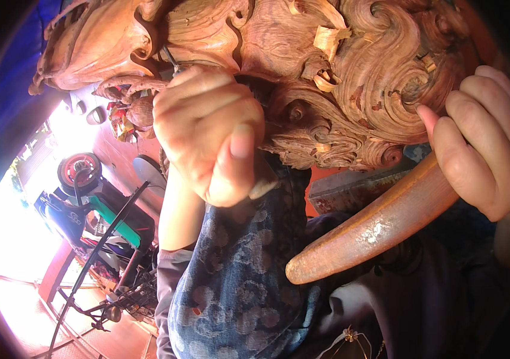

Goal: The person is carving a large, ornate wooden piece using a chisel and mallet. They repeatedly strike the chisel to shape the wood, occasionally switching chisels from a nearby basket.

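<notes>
A large reddish-brown wood carving with swirling relief fills the top of the view. My left hand is closed in a fist in front of its lower left part. From the top of that fist a thin dark metal shaft points up to the carving, like that of a carving chisel; its handle is mostly hidden by my fingers. My right hand, at the right edge, is wrapped round the upper end of a curved, worn wooden club. The club slants down to the left, its rounded tip apart from the carving.
Curled wood shavings lie on the carving. My bent knee in patterned blue cloth is below it. A parked motorbike stands at the left on a tiled floor, beside bright light. A grey box-like block sits under the carving.
</notes>
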`<state>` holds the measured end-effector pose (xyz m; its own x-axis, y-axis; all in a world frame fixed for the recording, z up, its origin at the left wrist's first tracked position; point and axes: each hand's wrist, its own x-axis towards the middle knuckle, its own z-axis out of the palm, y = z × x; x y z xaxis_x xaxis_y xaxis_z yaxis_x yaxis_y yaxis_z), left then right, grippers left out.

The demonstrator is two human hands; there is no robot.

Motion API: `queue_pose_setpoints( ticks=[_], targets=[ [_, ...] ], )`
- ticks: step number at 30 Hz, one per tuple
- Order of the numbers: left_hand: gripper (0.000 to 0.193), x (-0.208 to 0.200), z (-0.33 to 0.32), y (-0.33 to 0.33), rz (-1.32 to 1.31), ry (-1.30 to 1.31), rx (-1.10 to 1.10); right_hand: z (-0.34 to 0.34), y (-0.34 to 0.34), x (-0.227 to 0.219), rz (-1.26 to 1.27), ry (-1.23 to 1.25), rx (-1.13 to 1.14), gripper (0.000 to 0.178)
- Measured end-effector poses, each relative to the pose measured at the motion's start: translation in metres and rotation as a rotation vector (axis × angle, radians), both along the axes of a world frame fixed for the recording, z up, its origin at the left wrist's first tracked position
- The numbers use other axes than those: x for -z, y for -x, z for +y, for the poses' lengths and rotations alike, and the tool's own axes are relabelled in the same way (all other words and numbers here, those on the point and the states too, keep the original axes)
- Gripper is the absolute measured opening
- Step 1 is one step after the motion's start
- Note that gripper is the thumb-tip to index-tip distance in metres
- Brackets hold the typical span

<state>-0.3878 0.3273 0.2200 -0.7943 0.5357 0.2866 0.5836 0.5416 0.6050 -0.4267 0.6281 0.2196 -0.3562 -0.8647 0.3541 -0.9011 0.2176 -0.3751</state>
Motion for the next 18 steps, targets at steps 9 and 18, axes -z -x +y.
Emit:
queue_pose_setpoints(
  ticks=[9, 18],
  targets=[
    [0.029, 0.006, 0.004, 0.008, 0.008, -0.069, -0.062, -0.003, 0.009, 0.0, 0.06, 0.02, 0.045, 0.027],
    [0.029, 0.003, -0.004, 0.005, 0.003, -0.031, -0.047, 0.001, 0.025, 0.012, 0.105, 0.029, 0.161, 0.027]
  ],
)
